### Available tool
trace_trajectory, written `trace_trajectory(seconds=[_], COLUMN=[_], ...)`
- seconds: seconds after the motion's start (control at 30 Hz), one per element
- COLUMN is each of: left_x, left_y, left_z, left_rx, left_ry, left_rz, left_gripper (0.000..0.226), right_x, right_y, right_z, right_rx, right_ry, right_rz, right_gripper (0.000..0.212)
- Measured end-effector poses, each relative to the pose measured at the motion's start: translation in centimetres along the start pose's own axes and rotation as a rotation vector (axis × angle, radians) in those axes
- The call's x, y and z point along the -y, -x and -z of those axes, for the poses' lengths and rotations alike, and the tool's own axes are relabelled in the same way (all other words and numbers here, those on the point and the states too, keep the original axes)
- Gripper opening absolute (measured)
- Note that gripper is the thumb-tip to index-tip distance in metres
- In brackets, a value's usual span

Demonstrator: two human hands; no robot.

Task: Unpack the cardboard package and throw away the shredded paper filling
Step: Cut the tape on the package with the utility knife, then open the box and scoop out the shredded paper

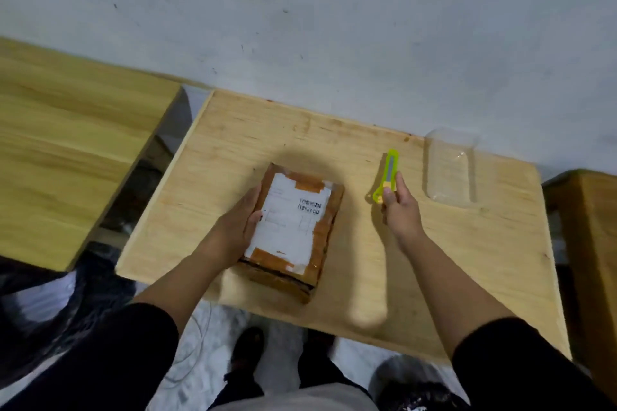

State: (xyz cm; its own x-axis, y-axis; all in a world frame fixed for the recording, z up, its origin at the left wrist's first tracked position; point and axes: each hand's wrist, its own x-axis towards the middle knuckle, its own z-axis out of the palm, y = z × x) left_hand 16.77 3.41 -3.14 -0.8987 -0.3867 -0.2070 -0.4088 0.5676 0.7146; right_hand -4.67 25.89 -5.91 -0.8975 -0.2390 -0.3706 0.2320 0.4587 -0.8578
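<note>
A taped cardboard package [300, 227] with a white shipping label lies flat in the middle of a light wooden table [434, 277]. My left hand [240, 220] grips its left side, thumb over the label's edge. To the right, my right hand [399, 205] pinches the lower end of a lime-green utility knife [387, 175] that lies on or just above the tabletop, pointing away from me. The package is sealed with brown tape; no shredded paper is visible.
A clear plastic container [450, 168] sits at the table's far right. A second wooden table [66, 143] stands to the left across a gap. A brown piece of furniture [587, 243] is at the right. A dark bag-lined bin [417, 387] stands below the near edge.
</note>
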Motion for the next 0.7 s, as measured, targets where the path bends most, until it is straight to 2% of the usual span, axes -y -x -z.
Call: trace_trajectory(seconds=[0.17, 0.3, 0.5, 0.6, 0.7], left_x=[-0.7, -0.9, -1.8, -1.8, -2.0], left_y=[0.6, 0.5, 0.6, 0.9, 1.7], left_z=[0.1, -0.1, 0.0, 0.0, -0.3], left_rx=[-0.024, -0.023, -0.039, -0.101, -0.223], left_ry=[-0.069, -0.145, -0.199, -0.171, -0.021], left_rz=[-0.001, 0.09, 0.122, 0.124, 0.198], left_gripper=[0.053, 0.057, 0.054, 0.051, 0.049], right_x=[0.8, 2.0, 2.8, 3.2, 4.4], right_y=[-5.0, -6.8, -6.9, -6.2, -4.5], right_z=[1.5, 2.1, 2.3, 2.3, 1.4], right_rx=[0.002, 0.031, 0.059, 0.059, 0.11], right_ry=[0.092, 0.207, 0.384, 0.394, 0.338], right_rz=[0.021, 0.098, 0.119, 0.133, 0.211], right_gripper=[0.052, 0.052, 0.056, 0.057, 0.051])
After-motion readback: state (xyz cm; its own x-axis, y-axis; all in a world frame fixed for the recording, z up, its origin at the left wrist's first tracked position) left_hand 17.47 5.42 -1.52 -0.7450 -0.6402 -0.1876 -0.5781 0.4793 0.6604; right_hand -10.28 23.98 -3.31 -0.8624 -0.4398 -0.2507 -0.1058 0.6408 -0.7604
